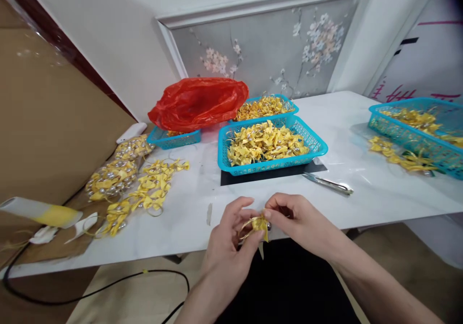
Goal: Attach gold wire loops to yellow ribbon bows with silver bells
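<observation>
Near the table's front edge, my left hand [231,242] is closed on a small yellow ribbon bow [259,223] with thin gold strings and a silvery bead beside it. My right hand [294,220] pinches the same bow at its upper right, thumb and forefinger together. Part of the bow is hidden by my fingers. Just beyond my hands stands a blue plastic basket [272,164] heaped with similar yellow bows. Silver tweezers [328,184] lie on the table to the right of that basket.
A red plastic bag [198,103] sits on a small blue basket [175,142] behind. Loose yellow bows [152,186] and bagged bows [114,177] lie left, near a cardboard tube [41,212]. Another blue basket [415,138] stands right. A black cable [108,283] hangs below the table [173,237].
</observation>
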`<act>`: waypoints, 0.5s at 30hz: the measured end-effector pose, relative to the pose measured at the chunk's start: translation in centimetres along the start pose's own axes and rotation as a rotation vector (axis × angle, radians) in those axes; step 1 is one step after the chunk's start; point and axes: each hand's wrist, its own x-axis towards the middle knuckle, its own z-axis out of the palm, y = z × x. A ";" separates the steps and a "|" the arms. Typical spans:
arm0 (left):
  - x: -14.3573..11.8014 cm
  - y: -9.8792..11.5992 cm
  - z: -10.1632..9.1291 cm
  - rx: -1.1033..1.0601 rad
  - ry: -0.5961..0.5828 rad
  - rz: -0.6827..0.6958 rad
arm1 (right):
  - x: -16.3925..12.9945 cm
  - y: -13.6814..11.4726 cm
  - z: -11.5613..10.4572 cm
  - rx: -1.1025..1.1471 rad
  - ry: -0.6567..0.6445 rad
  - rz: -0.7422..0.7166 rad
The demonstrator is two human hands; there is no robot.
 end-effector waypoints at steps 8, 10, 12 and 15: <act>1.1 0.8 -0.8 0.325 -0.174 0.086 | 0.3 0.4 0.0 0.031 0.016 -0.015; 1.4 0.7 -0.8 0.331 -0.142 0.074 | -0.1 0.3 -0.4 0.033 0.069 -0.030; 1.7 0.4 -0.9 0.381 -0.113 0.071 | -0.8 -0.2 -1.2 0.057 0.169 -0.071; 2.0 0.0 -1.2 0.451 -0.091 0.058 | -2.2 -2.1 -2.5 0.108 0.366 -0.198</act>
